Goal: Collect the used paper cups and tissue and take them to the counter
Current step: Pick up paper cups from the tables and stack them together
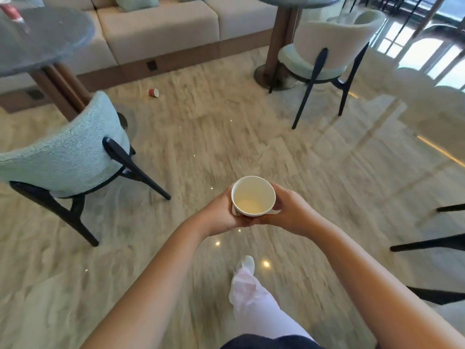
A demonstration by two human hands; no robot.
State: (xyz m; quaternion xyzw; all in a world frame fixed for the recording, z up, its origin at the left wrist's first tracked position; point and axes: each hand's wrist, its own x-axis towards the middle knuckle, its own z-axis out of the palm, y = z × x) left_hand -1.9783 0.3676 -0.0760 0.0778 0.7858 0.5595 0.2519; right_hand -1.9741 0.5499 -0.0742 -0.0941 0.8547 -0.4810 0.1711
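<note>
Both hands, left (221,212) and right (289,210), are closed around a paper cup (253,196) and tissue (275,212), while a red cup (153,92) is left on the floor (226,137).

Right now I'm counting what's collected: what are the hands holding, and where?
Both hands, left hand and right hand, clasp a paper cup by its lower sides; tissue peeks out underneath.

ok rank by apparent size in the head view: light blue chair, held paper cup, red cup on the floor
1. light blue chair
2. held paper cup, near the camera
3. red cup, farther away, so true sizes may match
</note>
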